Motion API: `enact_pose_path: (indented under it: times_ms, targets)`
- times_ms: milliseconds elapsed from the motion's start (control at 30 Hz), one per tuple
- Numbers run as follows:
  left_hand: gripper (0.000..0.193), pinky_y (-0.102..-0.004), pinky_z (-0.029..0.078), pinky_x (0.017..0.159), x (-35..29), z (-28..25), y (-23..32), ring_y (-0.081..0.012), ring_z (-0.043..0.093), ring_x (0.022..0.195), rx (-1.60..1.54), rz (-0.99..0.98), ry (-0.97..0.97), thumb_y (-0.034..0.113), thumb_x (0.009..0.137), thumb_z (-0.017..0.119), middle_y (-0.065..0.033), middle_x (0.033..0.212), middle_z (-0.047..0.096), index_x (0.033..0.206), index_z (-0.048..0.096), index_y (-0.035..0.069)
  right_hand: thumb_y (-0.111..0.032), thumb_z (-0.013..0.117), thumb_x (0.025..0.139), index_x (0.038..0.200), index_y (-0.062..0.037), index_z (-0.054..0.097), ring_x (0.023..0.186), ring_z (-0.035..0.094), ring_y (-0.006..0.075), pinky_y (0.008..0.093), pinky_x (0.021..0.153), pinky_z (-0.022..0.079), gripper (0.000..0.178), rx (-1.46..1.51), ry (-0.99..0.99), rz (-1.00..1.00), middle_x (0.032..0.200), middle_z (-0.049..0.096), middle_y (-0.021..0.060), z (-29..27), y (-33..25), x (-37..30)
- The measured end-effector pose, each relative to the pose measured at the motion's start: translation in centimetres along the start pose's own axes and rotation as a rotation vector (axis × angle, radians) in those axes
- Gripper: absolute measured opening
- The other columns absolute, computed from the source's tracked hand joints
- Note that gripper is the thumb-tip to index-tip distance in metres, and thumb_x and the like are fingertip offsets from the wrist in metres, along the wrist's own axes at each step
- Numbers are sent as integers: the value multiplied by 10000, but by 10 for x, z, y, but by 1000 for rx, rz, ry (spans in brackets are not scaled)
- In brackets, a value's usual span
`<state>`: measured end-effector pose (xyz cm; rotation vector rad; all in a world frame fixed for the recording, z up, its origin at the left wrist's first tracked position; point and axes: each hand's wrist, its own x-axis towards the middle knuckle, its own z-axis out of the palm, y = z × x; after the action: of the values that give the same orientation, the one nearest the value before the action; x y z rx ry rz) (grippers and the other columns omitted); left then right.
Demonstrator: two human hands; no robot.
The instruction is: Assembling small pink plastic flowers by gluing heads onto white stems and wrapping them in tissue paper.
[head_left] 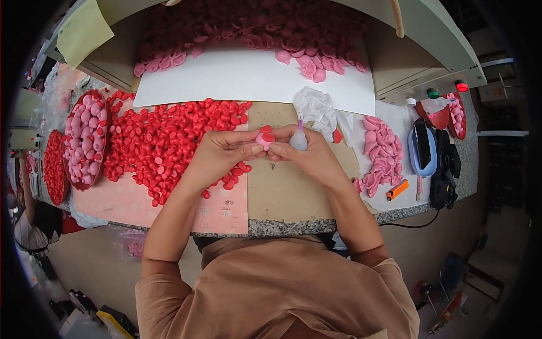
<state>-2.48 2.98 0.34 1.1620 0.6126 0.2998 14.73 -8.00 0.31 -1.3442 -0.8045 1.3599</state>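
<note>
In front of me, over a tan work sheet (293, 198), both hands meet around a small rounded pink piece with red parts (265, 137). My left hand (228, 151) pinches it between thumb and fingers. With thumb and fingertips my right hand (310, 158) touches the same piece from the right, while also gripping a small translucent squeeze bottle (298, 140) whose thin purple needle tip points away from me. Many glossy red pieces (164, 141) lie loose close to my left hand. Some undersides are hidden by my fingers.
Pink petal-shaped pieces (384, 150) lie at right, near an orange lighter (397, 190) and a blue container (423, 155). Crumpled tissue (315, 110) sits beyond my right hand. A red basket of pink balls (86, 141) stands left. A shelf (226, 85) holds heaped pink pieces.
</note>
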Motion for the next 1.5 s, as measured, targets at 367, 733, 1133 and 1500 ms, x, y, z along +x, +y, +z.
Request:
enact_pose_path:
  times_ms: [367, 733, 1133, 1500]
  targets:
    - [311, -224, 518, 789, 1, -2, -7, -95, 611, 898, 36, 42, 11, 97, 842, 655, -66, 1011, 662, 1141, 613, 25, -125, 638, 863, 1077, 42, 592, 817, 621, 120, 250, 732, 524, 276, 0, 14, 3, 941, 644, 80, 1, -1, 0]
    - [354, -221, 498, 758, -9, 1, 2, -118, 627, 882, 473, 485, 41, 46, 803, 671, -98, 1021, 671, 1152, 616, 50, -88, 705, 794, 1047, -9, 617, 815, 611, 107, 244, 694, 505, 279, -352, 54, -469, 934, 651, 57, -2, -4, -8]
    - [361, -244, 522, 726, -8, -1, 2, -125, 632, 859, 558, 570, 42, 25, 800, 665, -102, 999, 671, 1156, 616, 61, -31, 705, 762, 1018, -8, 623, 796, 618, 149, 269, 708, 479, 270, -377, 65, -555, 902, 647, 77, -3, 1, -7]
    - [310, -242, 529, 778, -1, 2, -4, -90, 618, 880, 76, 79, 29, 103, 844, 652, -57, 992, 669, 1143, 614, 32, -114, 636, 863, 1076, 53, 579, 831, 625, 134, 253, 743, 520, 277, 11, 14, -52, 952, 642, 95, 2, -2, -2]
